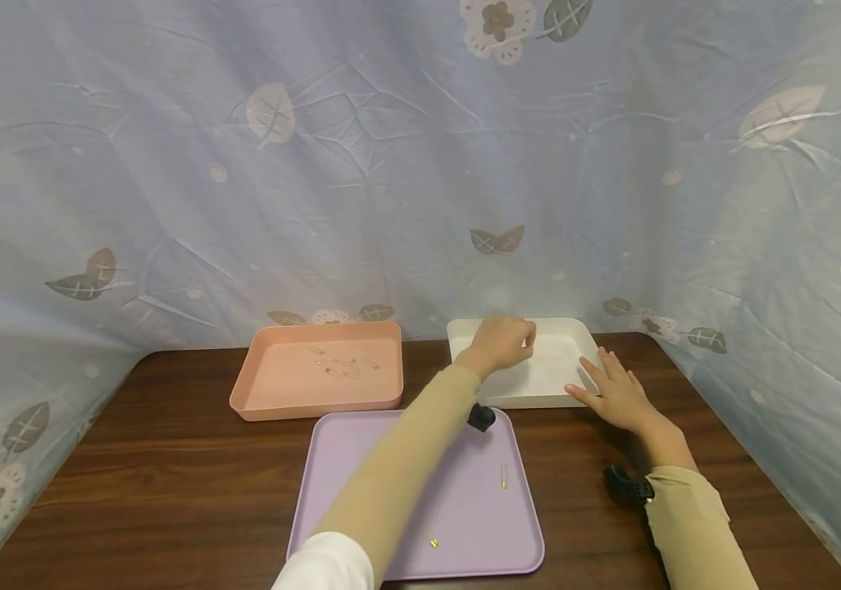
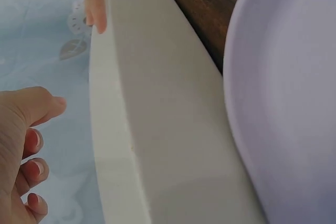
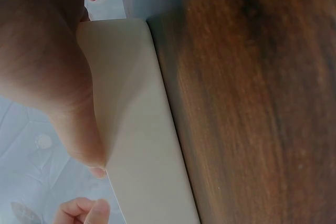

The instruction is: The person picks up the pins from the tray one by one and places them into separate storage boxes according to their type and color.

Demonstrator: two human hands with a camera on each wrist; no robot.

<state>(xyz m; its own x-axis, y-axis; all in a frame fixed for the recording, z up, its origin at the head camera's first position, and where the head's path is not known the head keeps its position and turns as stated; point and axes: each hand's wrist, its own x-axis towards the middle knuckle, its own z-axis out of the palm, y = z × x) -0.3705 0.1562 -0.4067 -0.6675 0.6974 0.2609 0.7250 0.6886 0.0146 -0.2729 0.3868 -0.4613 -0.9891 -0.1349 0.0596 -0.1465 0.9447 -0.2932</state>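
On the wooden table (image 1: 170,459) the pink tray (image 1: 317,375) at the left holds a few safety pins (image 1: 343,366). The purple tray (image 1: 420,500) lies in front of it. The left hand (image 1: 503,342) hovers over the white tray (image 1: 538,385) at the back right with fingers curled together; whether it pinches something, I cannot tell. The right hand (image 1: 615,393) rests flat and spread against this tray's right rim. The tray looks light, stiff and smooth; its raised rim seems the best place to hold.

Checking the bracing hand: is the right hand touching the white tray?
Touching: in the right wrist view, the right hand lies flat against the white tray rim.
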